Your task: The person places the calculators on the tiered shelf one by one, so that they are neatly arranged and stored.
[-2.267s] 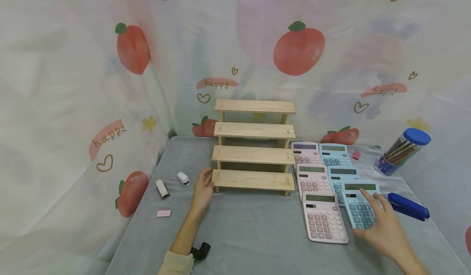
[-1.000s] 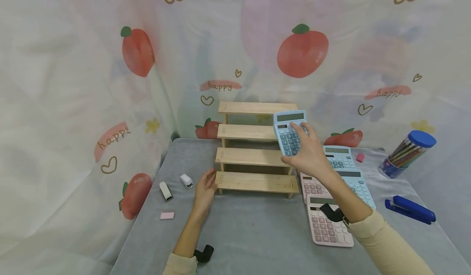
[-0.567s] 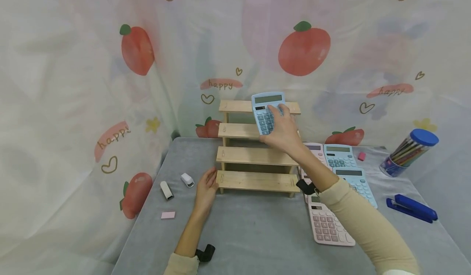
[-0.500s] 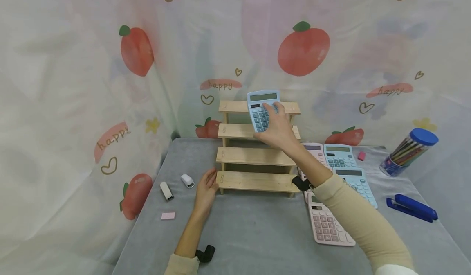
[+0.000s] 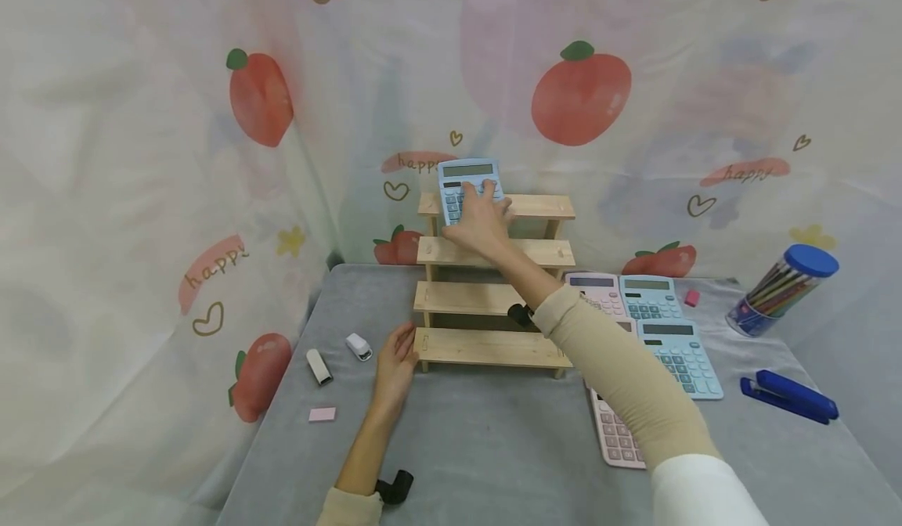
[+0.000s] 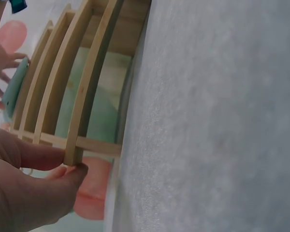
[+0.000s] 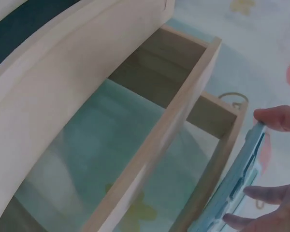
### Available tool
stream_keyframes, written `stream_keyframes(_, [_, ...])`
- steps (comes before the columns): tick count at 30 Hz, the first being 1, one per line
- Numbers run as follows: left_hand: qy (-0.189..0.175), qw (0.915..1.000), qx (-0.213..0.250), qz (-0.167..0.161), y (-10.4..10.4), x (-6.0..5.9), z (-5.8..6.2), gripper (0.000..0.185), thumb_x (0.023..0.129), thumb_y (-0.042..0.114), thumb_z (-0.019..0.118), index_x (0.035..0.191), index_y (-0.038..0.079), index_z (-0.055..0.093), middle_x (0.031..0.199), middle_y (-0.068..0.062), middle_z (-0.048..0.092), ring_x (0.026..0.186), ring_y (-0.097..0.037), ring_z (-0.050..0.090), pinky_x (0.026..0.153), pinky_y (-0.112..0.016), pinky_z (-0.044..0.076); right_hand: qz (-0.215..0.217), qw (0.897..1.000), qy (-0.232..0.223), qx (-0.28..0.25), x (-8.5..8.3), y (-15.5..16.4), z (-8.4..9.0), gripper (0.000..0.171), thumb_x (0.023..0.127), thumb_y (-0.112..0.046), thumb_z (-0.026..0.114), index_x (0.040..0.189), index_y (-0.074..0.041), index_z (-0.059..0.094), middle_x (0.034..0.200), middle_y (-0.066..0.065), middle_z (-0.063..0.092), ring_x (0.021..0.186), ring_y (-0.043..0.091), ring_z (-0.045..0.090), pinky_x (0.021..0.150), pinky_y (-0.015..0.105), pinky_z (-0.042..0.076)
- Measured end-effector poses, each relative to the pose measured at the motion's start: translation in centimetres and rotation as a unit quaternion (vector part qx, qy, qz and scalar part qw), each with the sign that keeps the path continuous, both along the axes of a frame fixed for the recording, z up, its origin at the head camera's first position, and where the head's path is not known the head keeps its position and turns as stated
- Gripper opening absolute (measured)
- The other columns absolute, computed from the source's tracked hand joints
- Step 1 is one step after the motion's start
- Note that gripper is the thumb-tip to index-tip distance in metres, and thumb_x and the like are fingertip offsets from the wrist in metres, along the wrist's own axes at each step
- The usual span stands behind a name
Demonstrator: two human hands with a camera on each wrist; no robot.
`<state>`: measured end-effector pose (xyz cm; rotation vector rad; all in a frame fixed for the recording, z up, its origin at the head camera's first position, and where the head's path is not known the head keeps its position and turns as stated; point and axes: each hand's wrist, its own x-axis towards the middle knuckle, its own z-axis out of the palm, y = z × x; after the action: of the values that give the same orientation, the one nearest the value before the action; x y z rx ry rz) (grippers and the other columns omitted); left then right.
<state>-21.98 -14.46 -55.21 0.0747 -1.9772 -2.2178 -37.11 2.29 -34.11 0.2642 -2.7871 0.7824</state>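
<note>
My right hand (image 5: 482, 221) holds a blue calculator (image 5: 468, 171) by its edges, thumb on one side and fingers on the other, at the left end of the top step of a wooden tiered rack (image 5: 486, 299). In the right wrist view the calculator (image 7: 237, 181) is seen edge-on beside the top step. My left hand (image 5: 395, 362) pinches the left end of the rack's lowest step; in the left wrist view, thumb and fingers of the left hand (image 6: 34, 183) close on that step's end.
Right of the rack lie pink calculators (image 5: 620, 436) and blue calculators (image 5: 680, 354). Farther right are a blue stapler (image 5: 789, 397), a pencil jar (image 5: 782, 291) and a pink eraser (image 5: 692, 298). On the left lie two small white objects (image 5: 358, 346) and a pink block (image 5: 322, 414).
The right hand took a blue calculator from the right-hand group and carried it up and left to the rack's top step. The left hand has stayed at the lowest step.
</note>
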Motion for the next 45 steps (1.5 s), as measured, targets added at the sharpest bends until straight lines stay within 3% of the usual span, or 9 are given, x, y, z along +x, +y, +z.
stream_keyframes(7, [-0.001, 1.0000, 0.005, 0.006, 0.0, 0.1, -0.1, 0.060, 0.092, -0.024, 0.046, 0.150, -0.013, 0.039, 0.157, -0.035, 0.038, 0.149, -0.044, 0.037, 0.122, -0.045, 0.034, -0.036, 0.998, -0.006, 0.047, -0.6, -2.3, -0.3, 0.084, 0.084, -0.046, 0.076, 0.153, -0.009, 0.044, 0.157, 0.033, 0.032, 0.133, 0.070, 0.032, 0.104, 0.080, 0.033])
stream_keyframes(12, [-0.007, 0.9999, 0.001, 0.010, 0.0, 0.0, -0.2, 0.059, 0.093, -0.023, 0.048, 0.150, -0.012, 0.041, 0.157, -0.033, 0.040, 0.148, -0.043, 0.039, 0.121, -0.044, 0.035, -0.062, 0.996, -0.003, 0.059, -0.8, -2.5, -0.9, 0.112, 0.085, -0.067, 0.074, 0.164, -0.007, 0.024, 0.164, 0.033, 0.023, 0.139, 0.065, 0.033, 0.108, 0.077, 0.033])
stream_keyframes(15, [-0.008, 0.9999, 0.000, 0.009, 0.0, -0.1, -0.2, 0.059, 0.093, -0.023, 0.048, 0.151, -0.012, 0.040, 0.157, -0.033, 0.039, 0.149, -0.042, 0.038, 0.122, -0.044, 0.035, -0.079, 0.996, 0.013, 0.033, -0.7, -2.0, -1.5, 0.125, 0.079, -0.073, 0.077, 0.166, -0.010, 0.014, 0.165, 0.028, 0.022, 0.138, 0.056, 0.039, 0.108, 0.073, 0.037])
stream_keyframes(18, [-0.008, 0.9999, -0.001, 0.007, 0.1, -0.2, -0.3, 0.058, 0.094, -0.022, 0.048, 0.150, -0.012, 0.040, 0.158, -0.033, 0.039, 0.149, -0.042, 0.038, 0.122, -0.043, 0.034, -0.076, 0.997, 0.033, -0.007, 0.0, -0.7, -2.0, 0.128, 0.075, -0.071, 0.081, 0.166, -0.010, 0.015, 0.165, 0.025, 0.023, 0.138, 0.051, 0.040, 0.107, 0.069, 0.038])
stream_keyframes(23, [0.002, 1.0000, -0.002, 0.009, -0.1, -0.1, -0.3, 0.058, 0.093, -0.023, 0.047, 0.150, -0.014, 0.040, 0.157, -0.035, 0.038, 0.149, -0.043, 0.037, 0.123, -0.045, 0.033, -0.047, 0.997, 0.041, -0.049, 2.8, 1.9, -2.6, 0.116, 0.078, -0.064, 0.084, 0.162, -0.009, 0.026, 0.166, 0.022, 0.022, 0.145, 0.048, 0.033, 0.111, 0.067, 0.034])
stream_keyframes(31, [0.005, 1.0000, 0.002, 0.005, 0.1, 0.0, -0.1, 0.060, 0.094, -0.023, 0.047, 0.152, -0.011, 0.037, 0.157, -0.034, 0.039, 0.150, -0.042, 0.037, 0.124, -0.045, 0.032, -0.020, 0.997, 0.051, -0.046, 8.2, 7.9, -4.1, 0.111, 0.081, -0.064, 0.082, 0.162, -0.011, 0.028, 0.169, 0.020, 0.020, 0.147, 0.050, 0.032, 0.113, 0.075, 0.032])
stream_keyframes(37, [0.003, 0.9999, -0.001, 0.012, 0.0, 0.0, -0.2, 0.059, 0.093, -0.024, 0.047, 0.150, -0.011, 0.040, 0.155, -0.034, 0.041, 0.149, -0.043, 0.039, 0.123, -0.045, 0.033, -0.013, 0.998, 0.042, -0.044, 11.9, 12.1, -6.3, 0.109, 0.083, -0.060, 0.081, 0.162, -0.007, 0.029, 0.169, 0.022, 0.018, 0.153, 0.049, 0.021, 0.113, 0.076, 0.029])
stream_keyframes(45, [0.001, 1.0000, -0.001, 0.007, 0.0, 0.1, 0.0, 0.058, 0.093, -0.023, 0.048, 0.150, -0.011, 0.041, 0.155, -0.034, 0.041, 0.148, -0.043, 0.039, 0.123, -0.046, 0.033, -0.028, 1.000, 0.015, 0.001, 16.0, 17.7, -10.3, 0.107, 0.084, -0.059, 0.082, 0.159, -0.001, 0.033, 0.165, 0.031, 0.021, 0.150, 0.056, 0.022, 0.110, 0.084, 0.023])
